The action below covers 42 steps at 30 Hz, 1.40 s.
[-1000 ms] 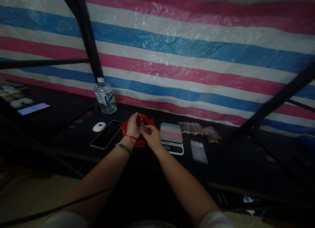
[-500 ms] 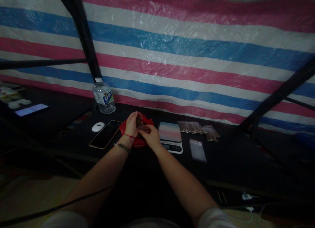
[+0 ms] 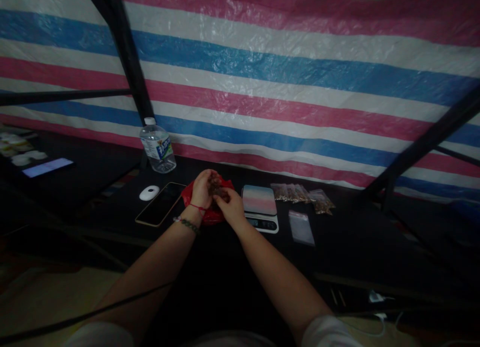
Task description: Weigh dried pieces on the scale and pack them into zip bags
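Over a red plastic bag (image 3: 215,216), both hands are close together. My left hand (image 3: 202,189) is cupped around a heap of small brown dried bits (image 3: 216,187); a red cord and a beaded bracelet circle its wrist. My right hand (image 3: 231,206) reaches in from the right, its thumb and fingers closed at the edge of the bits; the dim light hides just what lies between the fingertips. Right of the hands is a small digital scale (image 3: 259,201) with a lit display. Several zip bags of brown bits (image 3: 294,193) lie behind it. Flat clear zip bags (image 3: 301,228) are near its right side.
Left of the hands lie a phone (image 3: 161,204) and a white round case (image 3: 149,192). A clear bottle (image 3: 158,146) stands behind them by a black metal post (image 3: 129,52). Striped plastic sheeting (image 3: 262,87) hangs at the back. A lit screen (image 3: 48,167) is far left.
My right hand's fingers have shifted slightly off the heap, so more brown bits show in my left palm. The things on the table stay put.
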Tool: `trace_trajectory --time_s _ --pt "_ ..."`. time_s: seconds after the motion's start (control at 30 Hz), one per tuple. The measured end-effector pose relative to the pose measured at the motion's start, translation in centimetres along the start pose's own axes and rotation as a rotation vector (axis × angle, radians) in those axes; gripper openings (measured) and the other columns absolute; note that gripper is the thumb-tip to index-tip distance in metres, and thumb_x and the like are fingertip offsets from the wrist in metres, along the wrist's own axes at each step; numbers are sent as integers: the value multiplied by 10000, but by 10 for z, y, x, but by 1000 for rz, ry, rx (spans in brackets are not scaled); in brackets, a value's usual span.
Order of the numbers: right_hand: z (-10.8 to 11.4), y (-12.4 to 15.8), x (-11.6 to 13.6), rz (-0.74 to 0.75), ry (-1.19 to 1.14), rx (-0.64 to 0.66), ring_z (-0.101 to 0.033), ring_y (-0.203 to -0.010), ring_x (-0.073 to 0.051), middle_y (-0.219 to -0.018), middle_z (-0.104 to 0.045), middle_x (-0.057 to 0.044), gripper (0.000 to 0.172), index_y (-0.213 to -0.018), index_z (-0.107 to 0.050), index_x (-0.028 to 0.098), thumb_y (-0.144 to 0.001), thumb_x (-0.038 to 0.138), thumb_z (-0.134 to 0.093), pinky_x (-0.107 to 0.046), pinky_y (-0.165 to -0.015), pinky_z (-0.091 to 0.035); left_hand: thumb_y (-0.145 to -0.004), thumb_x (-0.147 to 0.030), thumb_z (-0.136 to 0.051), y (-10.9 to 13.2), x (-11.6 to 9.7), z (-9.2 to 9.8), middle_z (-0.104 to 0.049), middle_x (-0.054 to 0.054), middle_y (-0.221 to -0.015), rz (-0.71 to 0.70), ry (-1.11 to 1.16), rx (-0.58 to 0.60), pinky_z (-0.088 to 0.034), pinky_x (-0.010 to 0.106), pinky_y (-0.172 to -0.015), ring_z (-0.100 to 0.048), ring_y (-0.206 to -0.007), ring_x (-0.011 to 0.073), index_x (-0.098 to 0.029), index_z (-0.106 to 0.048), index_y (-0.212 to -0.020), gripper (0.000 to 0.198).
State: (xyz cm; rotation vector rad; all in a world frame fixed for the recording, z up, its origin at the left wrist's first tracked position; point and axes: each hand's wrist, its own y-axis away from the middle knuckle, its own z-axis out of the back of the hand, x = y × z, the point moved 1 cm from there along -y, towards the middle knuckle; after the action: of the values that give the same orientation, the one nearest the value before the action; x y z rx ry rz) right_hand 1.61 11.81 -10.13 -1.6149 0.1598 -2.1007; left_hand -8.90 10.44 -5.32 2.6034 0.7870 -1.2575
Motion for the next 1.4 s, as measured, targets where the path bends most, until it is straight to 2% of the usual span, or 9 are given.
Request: trace_trajectory --time_s 0.1,0.23,0.57,0.83,0.93,1.07,1.2,1.3,1.4 --pt "1 0 1 51 55 -5 -629 -773 -169 -966 -678 -48 371 -1052 -666 198 -691 267 -718 -310 -762 -526 -723 -323 -653 1 -1 -1 -611 6 -683 -24 -13 23 -431 207 -500 -568 -546 105 -155 -601 -751 178" --pt "2 1 3 71 68 10 -619 -774 -165 -943 -672 -39 341 -1067 -668 212 -731 270 -680 -305 -762 -525 -721 -331 -647 -1 -1 0 -604 -1 -663 -33 -2 1 -432 211 -492 -570 -528 107 -155 -591 -748 187" --pt "2 3 2 136 108 27 -612 -799 -172 -914 -621 -32 420 -1093 -687 250 -677 195 -690 -314 -803 -529 -752 -363 -642 -7 -1 3 -582 -13 -613 -5 19 -40 -424 207 -490 -569 -489 99 -151 -575 -756 222" --pt "5 2 8 96 132 25 -615 -862 -210 -934 -642 -71 394 -1076 -676 176 -695 264 -724 -357 -831 -512 -813 -385 -595 3 -3 -2 -704 116 -769 73 -166 227 -517 268 -626 -676 -699 197 -126 -650 -833 266" --pt "5 1 7 64 99 1 -615 -861 -198 -970 -640 -64 381 -1055 -668 183 -679 215 -718 -348 -825 -514 -842 -431 -561 3 -3 -1 -710 142 -802 138 -167 250 -521 282 -593 -681 -694 217 -124 -655 -869 321" --pt "2 0 2 24 3 -33 -625 -824 -182 -965 -646 -47 318 -1022 -659 198 -707 240 -680 -334 -791 -525 -861 -514 -498 0 -1 3 -711 146 -808 108 -149 269 -527 305 -549 -671 -657 222 -119 -652 -888 425" --pt "-2 -1 -4 -23 -151 -14 -649 -829 -176 -992 -652 -42 348 -998 -630 191 -656 204 -692 -324 -785 -537 -819 -603 -506 0 1 7 -716 157 -916 79 -245 364 -526 299 -529 -670 -667 220 -123 -662 -974 528" --pt "-5 -2 -4 -86 -327 50 -670 -812 -170 -960 -668 -29 365 -1005 -604 193 -648 192 -683 -304 -767 -546 -827 -619 -484 2 -1 7 -715 152 -986 -18 -442 473 -547 316 -632 -684 -788 237 -127 -666 -1066 576" --pt "-4 -2 -2 -115 -436 65 -679 -811 -170 -948 -682 -31 344 -1008 -588 194 -677 233 -672 -289 -752 -550 -861 -603 -446 3 -4 7 -692 140 -1108 -104 -648 614 -514 392 -877 -646 -1022 268 -147 -661 -1142 577"
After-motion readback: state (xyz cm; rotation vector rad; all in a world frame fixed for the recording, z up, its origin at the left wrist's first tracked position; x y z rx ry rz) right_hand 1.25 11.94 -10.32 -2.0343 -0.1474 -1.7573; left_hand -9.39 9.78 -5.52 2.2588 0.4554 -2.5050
